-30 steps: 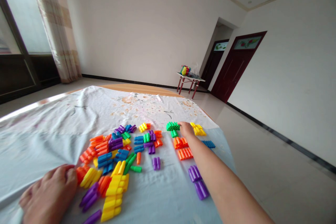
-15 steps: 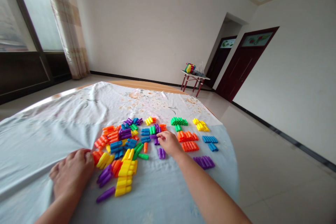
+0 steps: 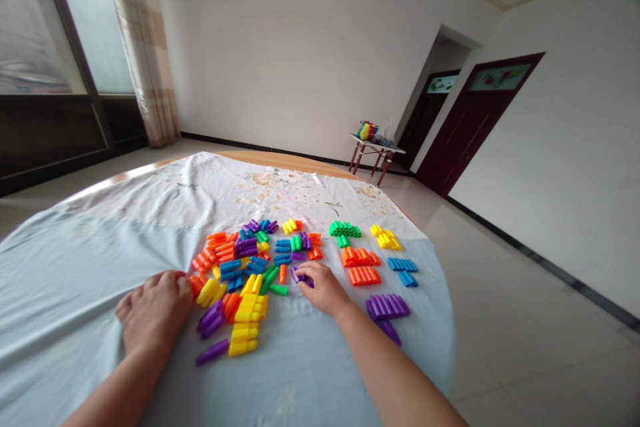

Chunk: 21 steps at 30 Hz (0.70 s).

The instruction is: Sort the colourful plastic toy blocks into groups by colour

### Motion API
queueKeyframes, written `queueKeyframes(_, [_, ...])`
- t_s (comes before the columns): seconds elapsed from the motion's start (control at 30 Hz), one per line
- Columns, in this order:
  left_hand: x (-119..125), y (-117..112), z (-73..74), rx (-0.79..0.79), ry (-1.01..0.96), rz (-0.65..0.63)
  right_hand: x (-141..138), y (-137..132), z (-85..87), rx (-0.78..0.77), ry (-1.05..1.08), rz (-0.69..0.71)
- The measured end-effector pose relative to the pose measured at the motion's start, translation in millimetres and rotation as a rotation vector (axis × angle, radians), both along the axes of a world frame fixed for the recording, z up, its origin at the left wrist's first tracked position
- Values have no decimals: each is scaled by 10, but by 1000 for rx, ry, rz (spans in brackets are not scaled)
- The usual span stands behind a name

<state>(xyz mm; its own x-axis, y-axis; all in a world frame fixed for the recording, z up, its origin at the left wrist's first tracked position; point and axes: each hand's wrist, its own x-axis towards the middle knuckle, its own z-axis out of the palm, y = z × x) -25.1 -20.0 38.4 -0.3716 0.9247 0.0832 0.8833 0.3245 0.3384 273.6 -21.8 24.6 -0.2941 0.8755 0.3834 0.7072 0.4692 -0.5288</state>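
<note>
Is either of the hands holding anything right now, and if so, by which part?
The right hand has its fingers over purple pieces; whether it grips one, and where, cannot be told. The left hand lies beside orange pieces, with no visible hold.

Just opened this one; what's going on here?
A person's right hand has its fingers at some purple pieces on the tablecloth. The left hand rests palm down beside a mixed-colour spread of pieces. To the right lie single-colour groups: green, orange, yellow, blue and purple.
</note>
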Motion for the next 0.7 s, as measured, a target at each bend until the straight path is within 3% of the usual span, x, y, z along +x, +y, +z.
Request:
queueKeyframes(0.17, [4,-5,-22,14,9,4,-209,-142,138,62,15,-12])
queueKeyframes(0.43, [-8,-17,-60,37,29,2,-732,-325,184,17,-153,293])
queueKeyframes(0.57, [-4,-32,-37,34,25,-4,-584,-304,169,6,-215,256])
queueKeyframes(0.7, [5,-29,-21,32,19,-3,-270,-246,150,10,-247,125])
